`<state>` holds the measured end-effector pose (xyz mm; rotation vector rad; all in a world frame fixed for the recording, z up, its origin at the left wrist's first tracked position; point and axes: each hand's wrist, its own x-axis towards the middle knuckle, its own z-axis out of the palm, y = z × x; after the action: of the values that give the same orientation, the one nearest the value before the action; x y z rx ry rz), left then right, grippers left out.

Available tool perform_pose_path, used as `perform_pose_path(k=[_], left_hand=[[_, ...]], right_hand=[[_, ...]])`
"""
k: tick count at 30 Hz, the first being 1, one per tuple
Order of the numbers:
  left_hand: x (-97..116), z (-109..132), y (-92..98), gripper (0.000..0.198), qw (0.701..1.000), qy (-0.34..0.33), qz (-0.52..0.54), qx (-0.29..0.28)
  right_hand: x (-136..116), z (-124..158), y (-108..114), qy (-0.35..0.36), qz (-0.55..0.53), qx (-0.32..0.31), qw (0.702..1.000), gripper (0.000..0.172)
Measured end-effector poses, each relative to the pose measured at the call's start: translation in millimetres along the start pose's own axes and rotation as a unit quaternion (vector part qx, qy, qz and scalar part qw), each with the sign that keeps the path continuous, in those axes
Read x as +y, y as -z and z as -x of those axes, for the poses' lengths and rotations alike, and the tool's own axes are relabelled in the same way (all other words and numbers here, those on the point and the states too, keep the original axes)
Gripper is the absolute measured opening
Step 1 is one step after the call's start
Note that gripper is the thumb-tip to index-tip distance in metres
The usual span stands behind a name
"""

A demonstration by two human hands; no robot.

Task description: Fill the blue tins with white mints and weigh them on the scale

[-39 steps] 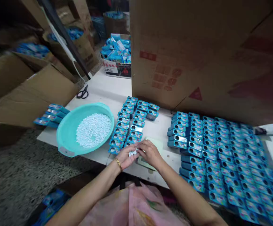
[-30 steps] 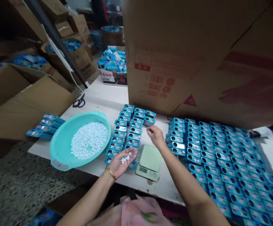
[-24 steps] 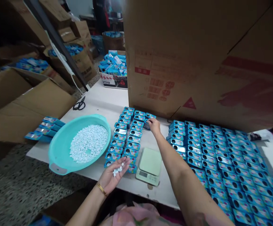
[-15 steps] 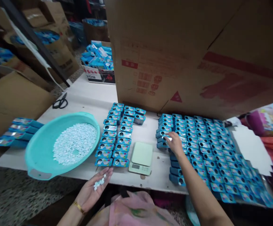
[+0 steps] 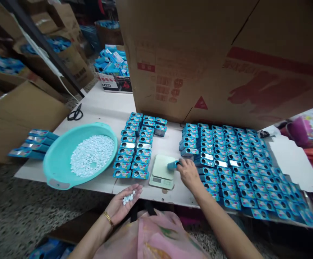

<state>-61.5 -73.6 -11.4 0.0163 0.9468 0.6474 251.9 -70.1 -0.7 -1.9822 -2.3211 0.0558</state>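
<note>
My left hand (image 5: 123,205) is palm up near the table's front edge, its fingers cupped under a small heap of white candies (image 5: 128,198). My right hand (image 5: 188,174) grips a small blue box (image 5: 172,165) that is tipped on its side over the right part of the kitchen scale (image 5: 163,167). Whether the box touches the scale plate I cannot tell. Left of the scale stand rows of blue boxes (image 5: 139,159), each with a dark round opening on top. A larger block of such boxes (image 5: 234,163) stands right of my right hand.
A turquoise basin (image 5: 55,163) of white candies is at the left, with several boxes (image 5: 32,145) lying beyond its rim. Black scissors (image 5: 76,113) lie behind it. A big cardboard carton (image 5: 189,64) walls off the back. White card sheets (image 5: 294,162) lie at the right.
My right hand has taken a blue box from the near left end of the right-hand block and carried it left to the scale. My left hand still holds the candies, slightly further right in view.
</note>
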Motion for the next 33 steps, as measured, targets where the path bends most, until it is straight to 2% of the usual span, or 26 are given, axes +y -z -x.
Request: perform_pose_path(k=[3,6,10,13,15,17,21,28,33], left_hand=[[-9,1,-4.4,0.033,1.000,0.011,-0.004,-0.018],[-14,1,-12.3,0.031,0.999,0.021,-0.015,-0.039],[-19,1,-15.7,0.033,0.997,0.031,-0.024,-0.071],[-25,0,-12.0,0.037,0.996,0.030,-0.040,-0.070],[-29,1,-9.2,0.041,0.995,0.039,-0.056,-0.068],[-32,3,-7.5,0.043,0.993,0.051,-0.065,-0.078],[-36,6,-6.0,0.044,0.988,0.082,-0.073,-0.112],[-40,5,-1.8,0.029,0.987,0.087,-0.074,-0.116],[-42,5,-6.8,0.029,0.987,0.088,-0.068,-0.115]], right_hand=[[-31,-6,-4,0.044,-0.015,-0.019,0.999,0.016],[-53,-9,-6,0.058,-0.037,-0.023,0.997,0.017],[-92,10,2,0.087,-0.084,-0.027,0.992,0.027],[-129,28,3,0.138,-0.183,-0.072,0.971,0.031],[-146,34,-3,0.142,-0.255,-0.108,0.950,0.039],[-152,36,-12,0.130,-0.293,-0.126,0.939,0.041],[-145,35,-24,0.125,-0.315,-0.137,0.931,0.027],[-149,38,-28,0.119,-0.280,-0.157,0.940,0.021],[-149,40,-29,0.132,-0.268,-0.159,0.941,0.022]])
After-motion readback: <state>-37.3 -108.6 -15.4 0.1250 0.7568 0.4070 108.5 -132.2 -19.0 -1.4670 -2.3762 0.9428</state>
